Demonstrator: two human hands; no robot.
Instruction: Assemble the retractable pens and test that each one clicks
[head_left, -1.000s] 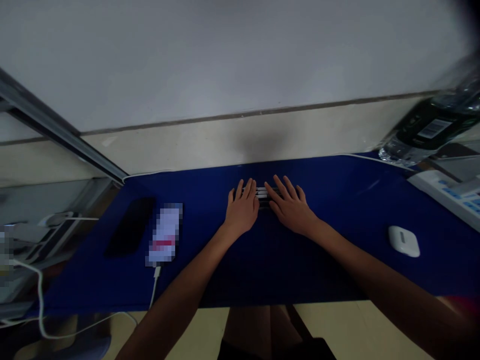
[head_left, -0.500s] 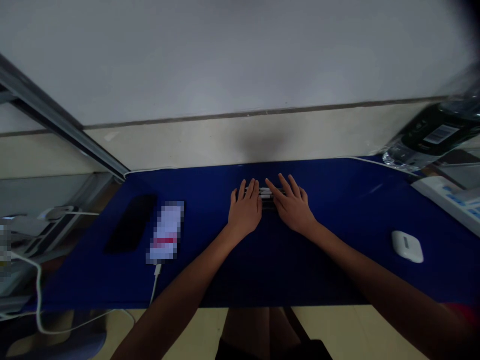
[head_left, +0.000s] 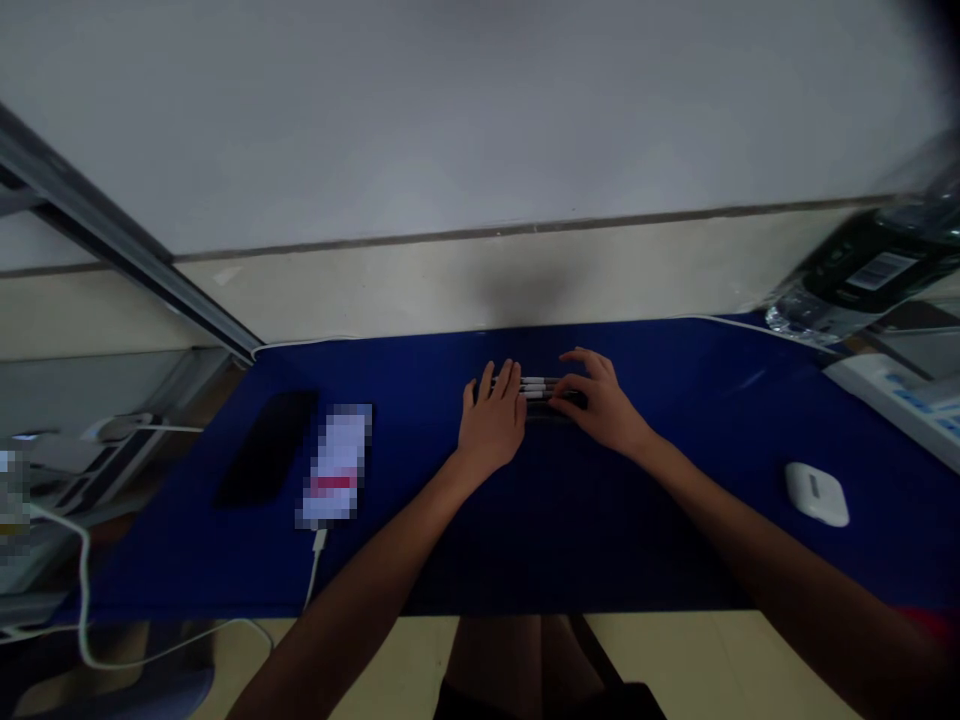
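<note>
Running left to right, the slender rods (head_left: 534, 387) (white-banded) lie roughly parallel.

Red sleeve (head_left: 930, 624) on right arm (head_left: 712, 510) (sliver showing); dark lower garment (head_left: 630, 702).

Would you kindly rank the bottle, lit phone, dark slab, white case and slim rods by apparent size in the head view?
1. Bottle
2. Lit phone and dark slab, about alike
3. White case
Not ranked: slim rods, partly covered by the left hand.
</note>
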